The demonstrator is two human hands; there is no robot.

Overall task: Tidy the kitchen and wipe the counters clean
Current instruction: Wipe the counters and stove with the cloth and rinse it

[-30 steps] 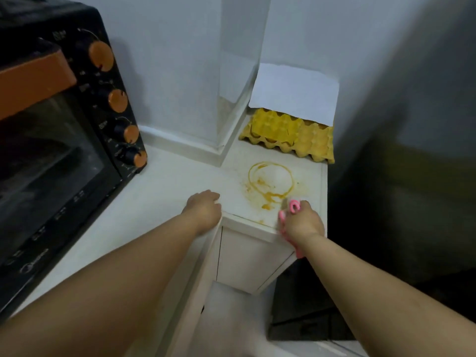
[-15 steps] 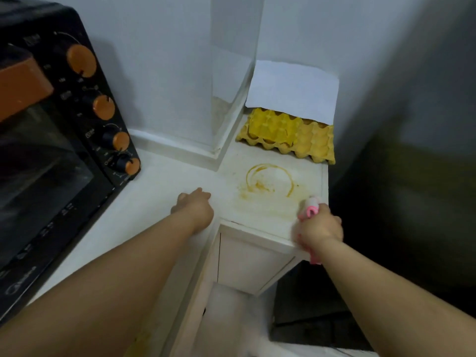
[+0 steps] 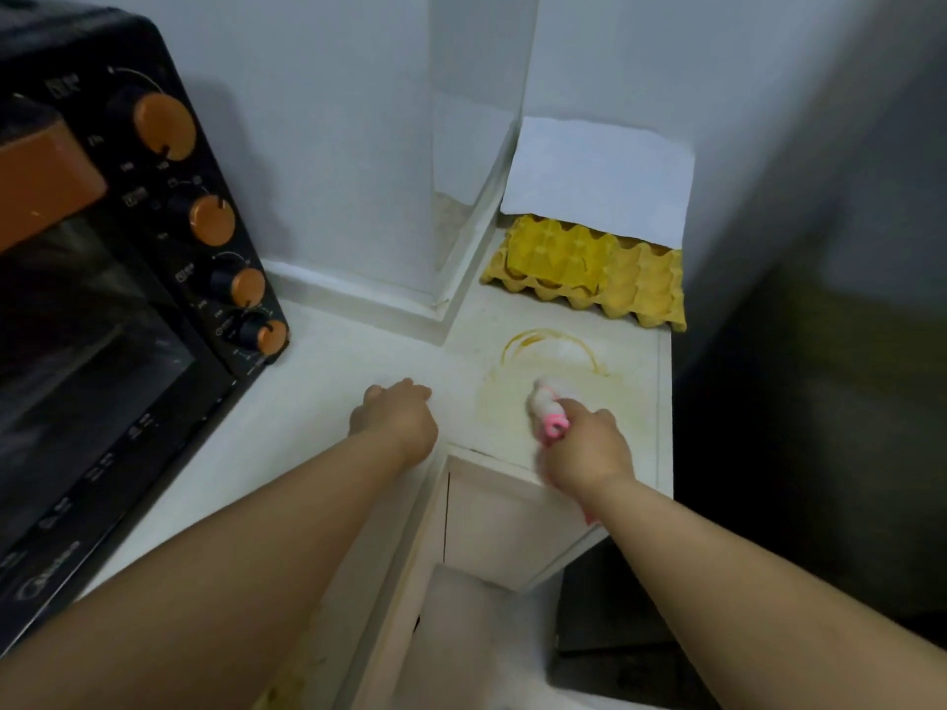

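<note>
On the far left stands a black toaster oven (image 3: 102, 310), the biggest thing in view, its glass door dark and four orange knobs (image 3: 211, 220) stacked down its right-hand panel. It sits on a white counter (image 3: 307, 392) that runs toward a white wall and wraps round a square white pillar (image 3: 435, 146) at the corner. Beyond the pillar the counter goes on as the top of a white cabinet (image 3: 502, 525), whose front panel shows below the edge.

At the back of that cabinet top lies a yellow egg tray (image 3: 589, 269), its rear part covered by a white sheet of paper (image 3: 599, 181) leaning against the wall. Just in front of the tray is an orange-yellow ring stain (image 3: 553, 345) — only its upper arc is sharp, the lower part smeared into a pale yellowish film.

Two bare forearms reach in from the bottom. The left hand (image 3: 397, 420) rests knuckles-up on the counter near the cabinet corner, fingers curled under with nothing seen in them. The right hand (image 3: 589, 448) grips a pink-and-white scrubber (image 3: 546, 407), fingers wrapped round its pink end — the white tip is pressed to the surface inside the smeared lower part of the stain, though it is blurred.
</note>
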